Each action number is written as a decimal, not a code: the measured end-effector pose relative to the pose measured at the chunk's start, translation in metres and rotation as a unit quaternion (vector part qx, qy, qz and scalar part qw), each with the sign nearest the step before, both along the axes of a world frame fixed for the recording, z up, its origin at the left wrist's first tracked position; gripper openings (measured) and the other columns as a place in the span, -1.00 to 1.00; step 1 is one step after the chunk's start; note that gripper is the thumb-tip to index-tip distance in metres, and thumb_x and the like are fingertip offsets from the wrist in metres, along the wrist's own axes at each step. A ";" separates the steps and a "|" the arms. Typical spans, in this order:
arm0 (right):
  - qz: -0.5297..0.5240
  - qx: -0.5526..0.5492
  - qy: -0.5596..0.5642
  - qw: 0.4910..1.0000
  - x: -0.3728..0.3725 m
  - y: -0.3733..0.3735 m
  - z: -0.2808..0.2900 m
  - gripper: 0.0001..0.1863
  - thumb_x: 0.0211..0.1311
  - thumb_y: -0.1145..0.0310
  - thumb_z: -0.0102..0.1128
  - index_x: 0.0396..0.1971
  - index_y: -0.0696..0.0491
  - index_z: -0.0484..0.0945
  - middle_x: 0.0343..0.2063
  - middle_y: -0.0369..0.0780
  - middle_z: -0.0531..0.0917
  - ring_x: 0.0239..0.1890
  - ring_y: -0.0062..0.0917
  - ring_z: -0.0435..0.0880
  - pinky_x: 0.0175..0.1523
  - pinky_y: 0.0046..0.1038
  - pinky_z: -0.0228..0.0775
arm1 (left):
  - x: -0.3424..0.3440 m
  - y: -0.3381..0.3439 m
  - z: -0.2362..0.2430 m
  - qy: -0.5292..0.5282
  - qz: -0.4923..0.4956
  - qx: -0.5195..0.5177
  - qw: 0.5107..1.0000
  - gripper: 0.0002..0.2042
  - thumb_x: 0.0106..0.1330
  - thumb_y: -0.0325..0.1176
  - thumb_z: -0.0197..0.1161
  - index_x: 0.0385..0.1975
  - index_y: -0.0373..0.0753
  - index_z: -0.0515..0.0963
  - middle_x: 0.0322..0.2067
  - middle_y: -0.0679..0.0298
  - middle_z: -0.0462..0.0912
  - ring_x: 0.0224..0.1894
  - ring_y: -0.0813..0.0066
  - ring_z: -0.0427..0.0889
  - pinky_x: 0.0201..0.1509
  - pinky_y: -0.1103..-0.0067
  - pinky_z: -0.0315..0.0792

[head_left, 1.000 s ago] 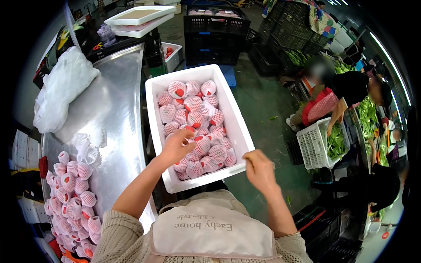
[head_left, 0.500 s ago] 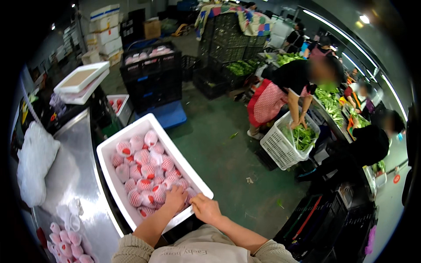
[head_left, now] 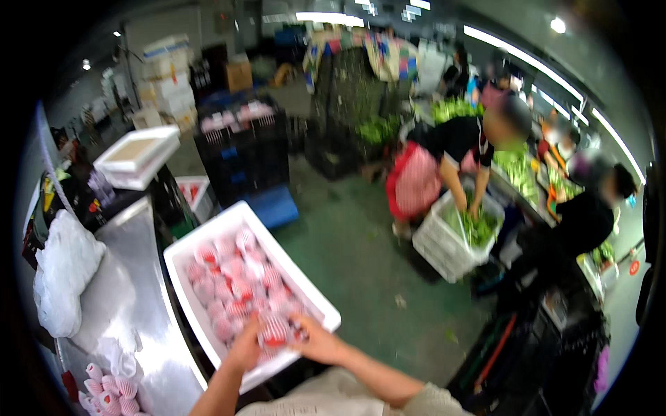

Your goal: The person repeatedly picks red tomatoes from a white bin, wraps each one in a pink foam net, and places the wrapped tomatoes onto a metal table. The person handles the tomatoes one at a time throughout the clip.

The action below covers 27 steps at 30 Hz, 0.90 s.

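A white foam box (head_left: 182,277) sits tilted in front of me, filled with red round fruits (head_left: 239,288) in pink-and-white foam net sleeves. Near its front end, one netted fruit (head_left: 275,331) is raised above the others, between my two hands. My left hand (head_left: 246,344) has its fingers closed against the fruit's left side. From the right, my right hand (head_left: 322,342) curls its fingers at the fruit's other side. Motion blur softens the fingertips, and the fruit's underside is hidden.
A metal table (head_left: 142,277) at left bears a plastic bag (head_left: 66,274) and more netted fruits (head_left: 107,396). Stacked black crates (head_left: 243,149) stand beyond the box. To the right, a co-worker (head_left: 444,152) bends over a white basket (head_left: 444,246) of greens. Dark crates (head_left: 499,353) lie at lower right.
My hands have come up from the box's near corner and now hold a netted fruit between them. The co-worker's hands remain in the basket. The view has shifted slightly.
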State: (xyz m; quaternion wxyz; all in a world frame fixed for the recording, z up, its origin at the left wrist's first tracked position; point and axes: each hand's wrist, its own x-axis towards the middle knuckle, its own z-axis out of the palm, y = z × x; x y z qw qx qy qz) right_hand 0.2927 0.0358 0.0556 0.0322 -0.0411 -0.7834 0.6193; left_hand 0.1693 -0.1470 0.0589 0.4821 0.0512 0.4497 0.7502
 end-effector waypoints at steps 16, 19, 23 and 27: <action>-0.102 -0.087 0.032 0.990 -0.006 -0.032 0.058 -0.67 0.47 0.33 0.03 0.13 0.13 0.46 -0.33 -0.35 0.59 -0.34 -0.74 0.51 -0.22 -0.63 0.43 | 0.056 -0.026 0.077 0.204 0.164 0.040 0.964 -0.59 0.38 -0.45 0.20 0.17 -0.28 0.24 0.09 0.17 0.39 -0.02 0.44 0.55 -0.11 0.45 0.65; -0.110 -0.097 0.048 0.988 -0.003 -0.036 0.076 -0.74 0.50 0.40 -0.07 0.04 0.16 0.50 -0.21 -0.34 0.61 -0.22 -0.74 0.51 -0.10 -0.62 0.41 | 0.059 -0.030 0.079 0.174 0.165 0.063 0.969 -0.70 0.46 -0.40 0.10 0.12 -0.25 0.29 0.03 0.23 0.42 -0.07 0.49 0.56 -0.12 0.48 0.65; -0.086 -0.059 0.058 0.993 -0.004 -0.044 0.075 -0.71 0.51 0.37 -0.08 0.10 0.13 0.46 -0.19 -0.33 0.60 -0.21 -0.74 0.51 -0.11 -0.61 0.42 | 0.059 -0.035 0.072 0.167 0.194 -0.020 0.967 -0.77 0.50 -0.37 0.05 0.07 -0.24 0.34 -0.18 0.31 0.51 -0.25 0.62 0.54 -0.29 0.62 0.56; -0.039 -0.119 -0.026 0.992 0.002 -0.051 0.064 -0.64 0.52 0.25 -0.06 0.20 0.06 0.39 -0.12 -0.30 0.57 -0.14 -0.68 0.53 -0.11 -0.55 0.46 | 0.056 -0.038 0.062 0.241 0.216 -0.069 0.944 -0.86 0.49 -0.33 0.07 -0.11 -0.24 0.45 -0.41 0.40 0.52 -0.43 0.72 0.46 -0.45 0.70 0.38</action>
